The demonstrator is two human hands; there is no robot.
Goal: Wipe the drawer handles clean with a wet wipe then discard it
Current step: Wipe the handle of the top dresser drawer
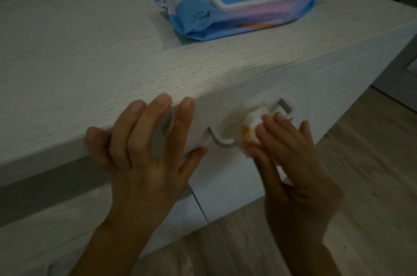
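A white bar handle (284, 107) sits on the top drawer front (316, 86) of a white chest. My right hand (291, 163) holds a crumpled white wet wipe (252, 128), stained orange, and presses it against the middle of the handle. The wipe and my fingers hide that part of the bar. My left hand (144, 147) rests with fingers spread on the front edge of the chest top, left of the handle; its thumb touches the drawer front.
A blue and white pack of wet wipes (237, 3) with its lid closed lies on the chest top (90, 50) at the back right. Wooden floor (372, 163) lies to the right and below. A lower drawer (56, 219) shows under my left arm.
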